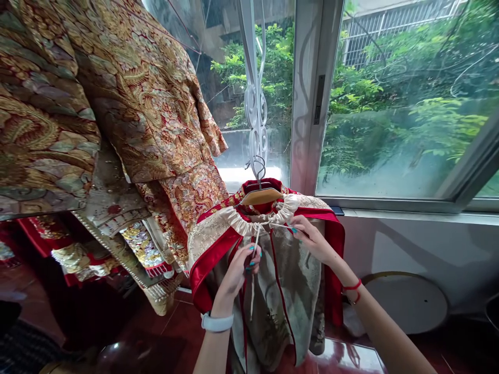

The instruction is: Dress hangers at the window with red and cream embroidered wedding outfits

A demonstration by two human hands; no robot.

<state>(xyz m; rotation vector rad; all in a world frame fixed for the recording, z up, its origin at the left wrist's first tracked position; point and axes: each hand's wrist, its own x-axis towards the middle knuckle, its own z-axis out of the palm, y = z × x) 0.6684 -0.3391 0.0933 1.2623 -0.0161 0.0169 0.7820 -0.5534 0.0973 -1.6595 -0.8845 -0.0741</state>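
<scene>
In front of me a cream and red garment [210, 244] hangs on a wooden hanger [262, 196]. Its gathered cream neckline [237, 222] carries a thin white drawstring [256, 236]. My left hand [240, 267] is closed on one end of the string, and a length of it dangles below the fingers. On the other side, my right hand [307, 236] pinches the other end just right of the neckline's middle. Between both hands the string crosses at the front of the collar. Red trim runs along the garment's edges and down its front.
Embroidered gold and red garments [148, 98] hang at the left. The hanger's hook sits on a white scrolled metal bracket [255, 114] before the window [390, 130]. A pale round object [405, 301] leans by the wall at the lower right.
</scene>
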